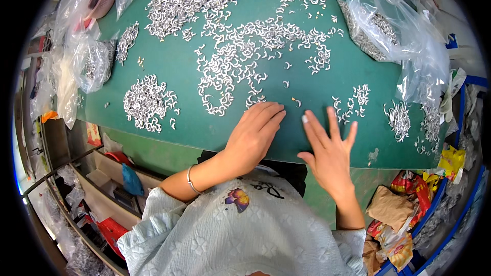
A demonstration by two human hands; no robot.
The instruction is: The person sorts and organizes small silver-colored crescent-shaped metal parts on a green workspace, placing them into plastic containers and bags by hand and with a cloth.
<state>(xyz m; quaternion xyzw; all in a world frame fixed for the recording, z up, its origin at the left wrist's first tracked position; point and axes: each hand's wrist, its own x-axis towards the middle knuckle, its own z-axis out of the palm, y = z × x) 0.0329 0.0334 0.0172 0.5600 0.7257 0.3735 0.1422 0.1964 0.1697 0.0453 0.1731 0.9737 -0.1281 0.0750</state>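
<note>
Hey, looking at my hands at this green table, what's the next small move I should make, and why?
Probably use your right hand to draw in the loose silvery curved piece just ahead of it. That hand is spread and appears to hold nothing, and the piece lies apart from both the large scatter and the small cluster to its right.

I count two hands (330, 161), one desk (174, 61), one bracelet (190, 180), one butterfly print (238, 200), one pink container (104, 2), at least three clear bags (368, 25). Little silver crescents (148, 105)? Hundreds lol, way too jumbled for an exact number.
</note>
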